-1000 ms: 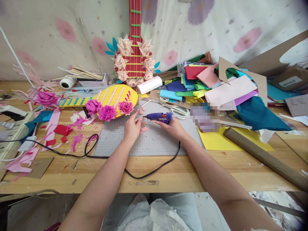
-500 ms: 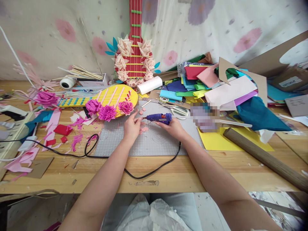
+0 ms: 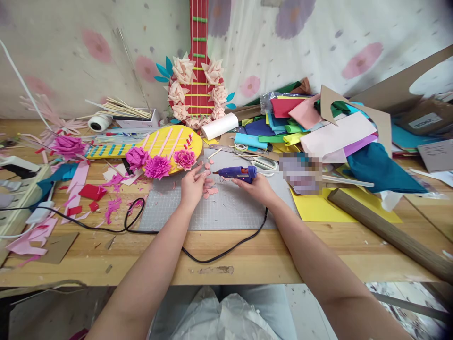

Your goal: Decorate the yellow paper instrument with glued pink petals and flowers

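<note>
Grey cutting mat (image 3: pixel 240 212): landmark, lying on the wooden table (image 3: pixel 262 271). Glue gun (image 3: pixel 244 174), blue: held over the mat, nozzle pointing toward the mat's left side. Right hand (image 3: pixel 257 188): wrapped around the glue gun's handle. Left hand (image 3: pixel 192 188): over the mat's left half, thumb and fingertips near one another; whether anything sits between them cannot be told. Pink pieces (image 3: pixel 214 191), small: loose on the mat, beside the left fingertips. Yellow instrument (image 3: pixel 152 145), flowered: by the mat's far left corner. Black cord (image 3: pixel 212 261): looping past the mat's near edge.

Step in hand, as judged: gluing small work at the left fingertips. Next move seems to call for steady left fingers and a nozzle aimed clear of skin.

Change from half a second ago: glue gun slightly farther right, widening its gap from the left hand; pink pieces apparently unmoved.
</note>
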A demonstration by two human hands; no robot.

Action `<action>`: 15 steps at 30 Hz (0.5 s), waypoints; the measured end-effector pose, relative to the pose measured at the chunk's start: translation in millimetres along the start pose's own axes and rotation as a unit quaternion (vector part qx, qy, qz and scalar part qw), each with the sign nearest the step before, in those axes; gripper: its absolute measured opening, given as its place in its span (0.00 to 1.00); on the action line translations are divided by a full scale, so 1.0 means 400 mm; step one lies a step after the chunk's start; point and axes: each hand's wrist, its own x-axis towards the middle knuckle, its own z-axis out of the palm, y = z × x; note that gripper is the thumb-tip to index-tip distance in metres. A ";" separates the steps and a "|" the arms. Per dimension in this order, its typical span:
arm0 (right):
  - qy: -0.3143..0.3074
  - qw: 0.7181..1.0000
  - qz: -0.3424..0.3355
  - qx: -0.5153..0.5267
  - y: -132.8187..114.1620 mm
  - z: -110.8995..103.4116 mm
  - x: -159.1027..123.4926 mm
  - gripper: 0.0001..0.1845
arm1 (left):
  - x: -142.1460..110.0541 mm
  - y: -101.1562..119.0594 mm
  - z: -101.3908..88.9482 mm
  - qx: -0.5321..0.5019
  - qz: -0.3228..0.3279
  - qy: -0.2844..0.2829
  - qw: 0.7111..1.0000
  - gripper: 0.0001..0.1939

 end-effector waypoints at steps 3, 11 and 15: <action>0.052 0.998 0.033 0.015 0.010 -0.006 0.006 0.22 | -0.002 0.005 0.003 -0.036 -0.013 0.007 0.999 0.18; 0.164 0.973 0.116 -0.110 0.063 -0.005 0.058 0.27 | -0.024 0.020 0.019 -0.118 -0.058 0.005 0.991 0.08; 0.184 0.966 0.070 -0.168 0.078 0.003 0.069 0.24 | -0.031 0.021 0.025 -0.127 -0.068 0.004 0.989 0.11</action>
